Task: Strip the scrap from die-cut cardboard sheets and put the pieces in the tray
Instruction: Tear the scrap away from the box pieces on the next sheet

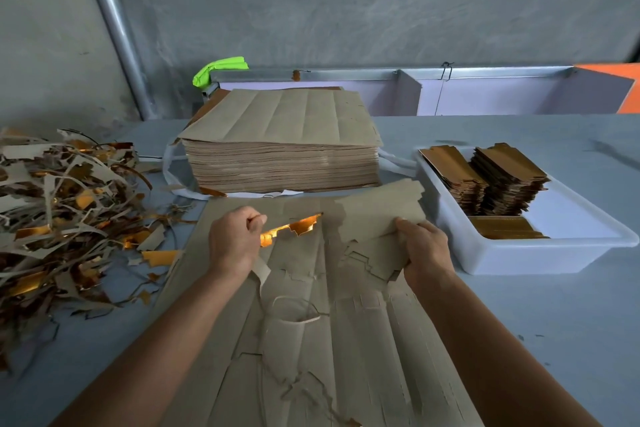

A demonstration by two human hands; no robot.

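Under hands (pixel 329 243), sheet (pixel 311 340) gold face hidden.

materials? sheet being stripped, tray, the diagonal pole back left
Sheet: thin card, matte brown-grey, apparently gold foil beneath; shiny gold shows through the torn gap.
Tray: likely plastic; smooth white, rounded rim.
Pole: looks metal, dull silver sheen.

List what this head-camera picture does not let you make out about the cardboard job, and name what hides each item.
- Underside of the sheet being stripped: face down; gold shows only through one torn gap.
- What the left hand pinches: its curled fingers cover it.
- Piece count in the tray: the stacks are too fine to count.
- Extent of the scrap pile: cut off by the left edge.
- Right hand's fingertips: tucked under the lifted piece.
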